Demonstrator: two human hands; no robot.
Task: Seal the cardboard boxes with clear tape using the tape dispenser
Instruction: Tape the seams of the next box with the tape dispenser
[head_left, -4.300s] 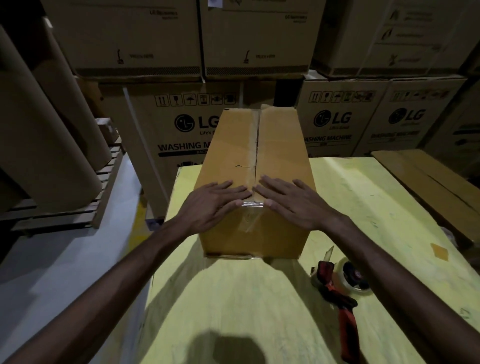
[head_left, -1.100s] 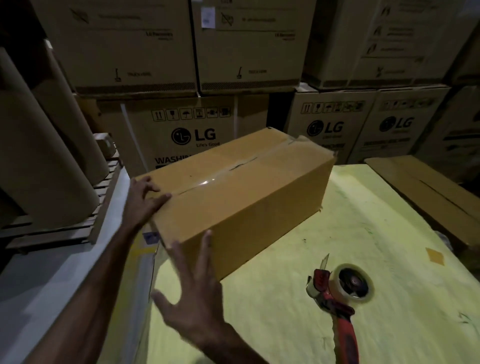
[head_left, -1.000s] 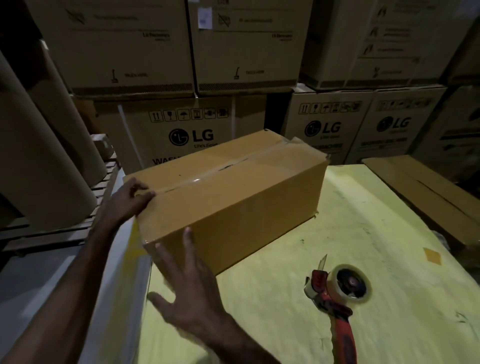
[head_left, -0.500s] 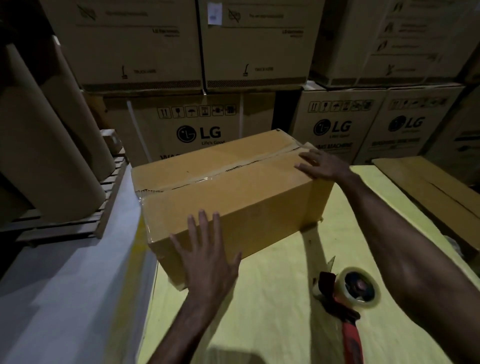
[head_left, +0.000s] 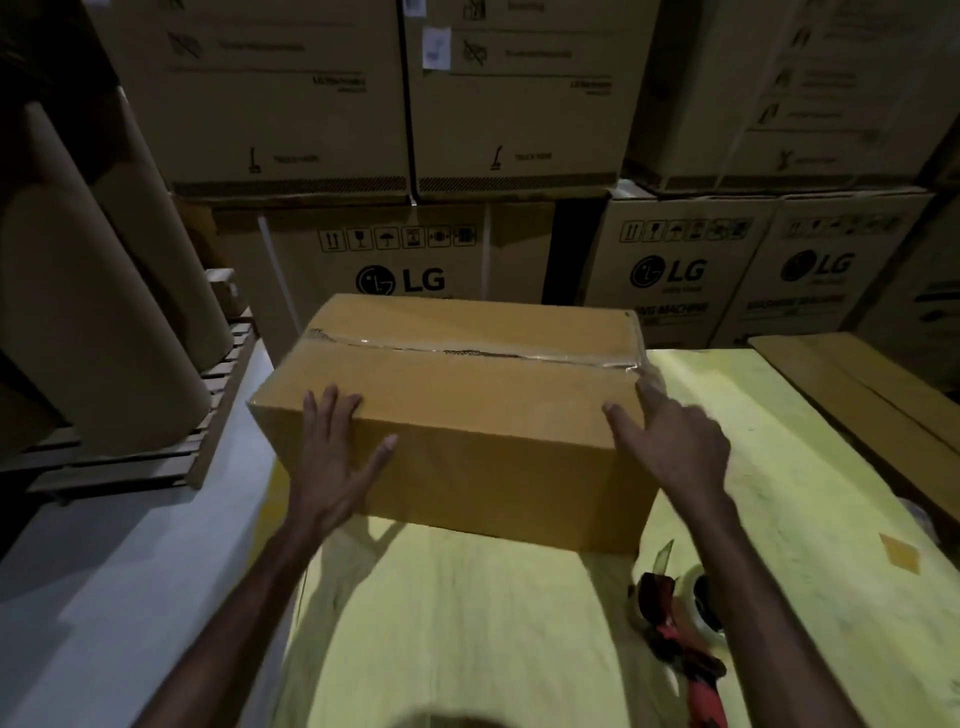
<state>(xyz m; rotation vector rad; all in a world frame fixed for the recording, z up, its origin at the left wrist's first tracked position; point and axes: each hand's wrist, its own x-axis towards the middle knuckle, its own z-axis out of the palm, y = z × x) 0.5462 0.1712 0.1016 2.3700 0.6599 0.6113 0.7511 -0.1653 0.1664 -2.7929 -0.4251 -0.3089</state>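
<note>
A brown cardboard box (head_left: 467, 405) lies sideways across the yellow table (head_left: 467, 623), its left end overhanging the table's left edge. Clear tape runs along its top seam from left to right. My left hand (head_left: 332, 457) lies flat against the box's near face, fingers reaching over the top edge. My right hand (head_left: 670, 441) is at the box's near right corner with fingers spread, the thumb on the near face. The red tape dispenser (head_left: 680, 639) with its clear roll lies on the table under my right forearm, partly hidden by it.
Large LG appliance cartons (head_left: 405, 260) are stacked behind the table. Big brown paper rolls (head_left: 93, 322) lean on a wooden pallet (head_left: 208, 415) at the left. Flat cardboard sheets (head_left: 857, 395) lie at the table's right side. Grey floor (head_left: 104, 597) lies to the left.
The box has swung round from lengthwise to crosswise on the table. My right hand came from the far right top corner to the near right corner. My left hand slid up onto the top edge.
</note>
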